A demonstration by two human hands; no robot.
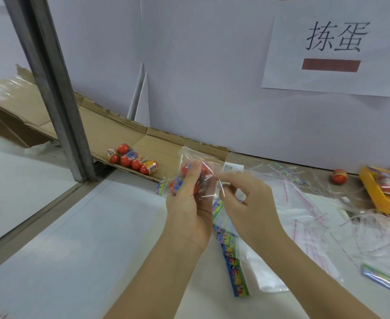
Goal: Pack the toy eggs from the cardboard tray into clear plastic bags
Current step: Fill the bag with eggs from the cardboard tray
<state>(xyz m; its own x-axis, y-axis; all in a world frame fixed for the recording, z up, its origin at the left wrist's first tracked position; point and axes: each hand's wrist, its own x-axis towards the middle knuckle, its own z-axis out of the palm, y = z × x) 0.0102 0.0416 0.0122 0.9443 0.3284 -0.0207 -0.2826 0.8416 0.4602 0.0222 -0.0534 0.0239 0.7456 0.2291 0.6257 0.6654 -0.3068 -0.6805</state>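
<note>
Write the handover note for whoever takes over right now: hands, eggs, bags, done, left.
Hands: left hand grips a clear bag with bagged eggs inside; right hand pinches the bag's open edge.
Things: cardboard tray holds a cluster of loose eggs; a stray egg lies by the wall, right; spare bags lie flat on the table.
Done: several eggs in this bag.
Left: close it, then bag the rest.

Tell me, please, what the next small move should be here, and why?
Probably draw the right hand along the bag edge to close it: the left hand grips the bag with eggs inside, and the right pinches its loose edge.
</note>
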